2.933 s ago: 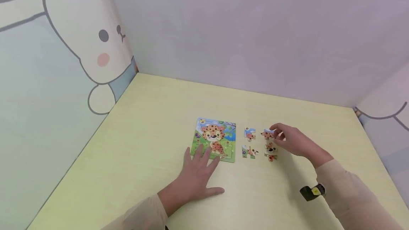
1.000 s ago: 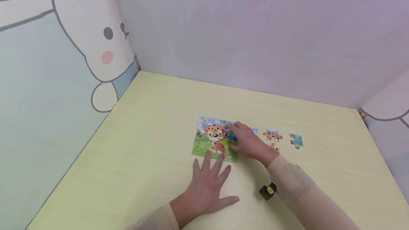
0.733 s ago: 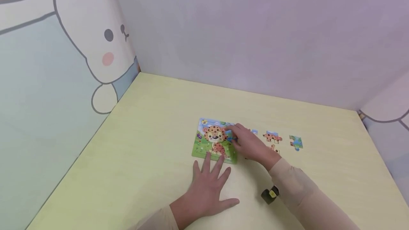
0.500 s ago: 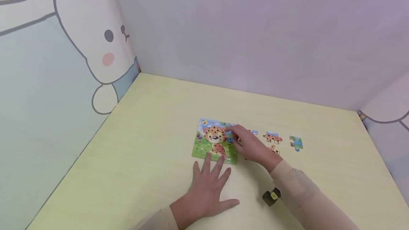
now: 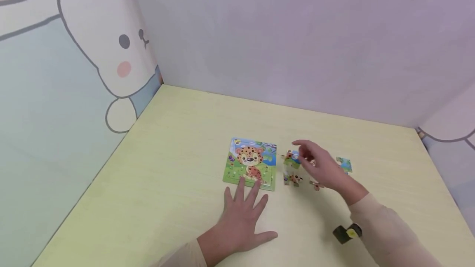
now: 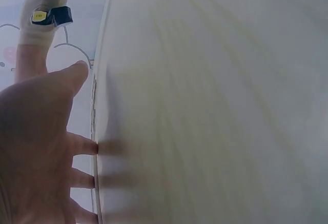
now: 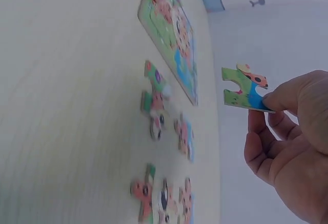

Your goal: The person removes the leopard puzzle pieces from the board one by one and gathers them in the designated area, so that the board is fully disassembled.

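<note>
A leopard-cub jigsaw board (image 5: 231,168) lies flat on the table. My left hand (image 5: 239,221) is spread out in front of it, two fingertips resting on its near edge. To the right of the board, my right hand (image 5: 323,168) pinches a puzzle piece (image 7: 251,97) between thumb and fingers, above the table. That piece is green and blue with an orange spotted part. Below it lies a loose piece (image 5: 295,178) with part of the cub's face. Another loose piece (image 5: 316,186) is partly hidden by the right hand.
Farther right on the pale yellow table (image 5: 178,143) lies a blue-green piece (image 5: 345,163). In the right wrist view, several loose pieces lie in two groups near the board, one being a blue-edged piece (image 7: 184,137). A lilac wall (image 5: 274,40) rises behind the table.
My right hand has drawn back rightward from the board's right side, now with a puzzle piece in its pinch. My left hand has stayed in place over the last second.
</note>
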A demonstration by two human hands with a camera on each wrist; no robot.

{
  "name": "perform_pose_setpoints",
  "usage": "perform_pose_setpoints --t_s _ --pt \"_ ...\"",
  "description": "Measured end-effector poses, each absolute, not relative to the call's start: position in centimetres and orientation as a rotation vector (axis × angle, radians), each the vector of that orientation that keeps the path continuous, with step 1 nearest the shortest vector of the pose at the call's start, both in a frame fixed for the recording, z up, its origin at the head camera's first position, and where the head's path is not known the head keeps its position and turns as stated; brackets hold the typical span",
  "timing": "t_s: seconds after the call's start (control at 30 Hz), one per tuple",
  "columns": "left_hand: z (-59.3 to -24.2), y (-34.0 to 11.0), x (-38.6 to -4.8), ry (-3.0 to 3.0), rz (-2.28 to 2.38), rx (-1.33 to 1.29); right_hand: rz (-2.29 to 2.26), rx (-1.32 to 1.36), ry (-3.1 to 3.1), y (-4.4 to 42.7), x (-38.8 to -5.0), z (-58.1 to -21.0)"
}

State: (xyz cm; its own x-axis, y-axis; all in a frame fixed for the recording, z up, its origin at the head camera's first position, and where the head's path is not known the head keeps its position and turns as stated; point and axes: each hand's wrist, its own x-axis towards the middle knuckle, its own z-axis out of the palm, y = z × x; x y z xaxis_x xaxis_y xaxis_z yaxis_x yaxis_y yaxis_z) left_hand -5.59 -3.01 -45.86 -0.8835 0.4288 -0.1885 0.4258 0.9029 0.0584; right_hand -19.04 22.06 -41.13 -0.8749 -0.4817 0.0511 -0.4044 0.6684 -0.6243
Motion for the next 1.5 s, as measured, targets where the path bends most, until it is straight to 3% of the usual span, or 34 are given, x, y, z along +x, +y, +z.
perform_pose_setpoints --t_s 0.33,0.57,1.07,1.5 --pt "-46.0 -3.3 -5.5 2.896 0.035 0.64 -0.85 -0.511 2.67 31.4 -19.0 -39.9" --pt "-46.0 -3.4 -5.4 2.901 0.048 0.643 -0.77 -0.44 2.606 34.5 -18.9 -41.1" --pt "-46.1 -3.2 -5.5 2.9 0.051 0.668 -0.644 -0.381 2.681 35.8 -18.5 -42.0" --pt "-46.2 -3.0 -5.5 2.91 0.074 0.692 -0.685 -0.476 2.736 31.4 -18.8 -41.3"
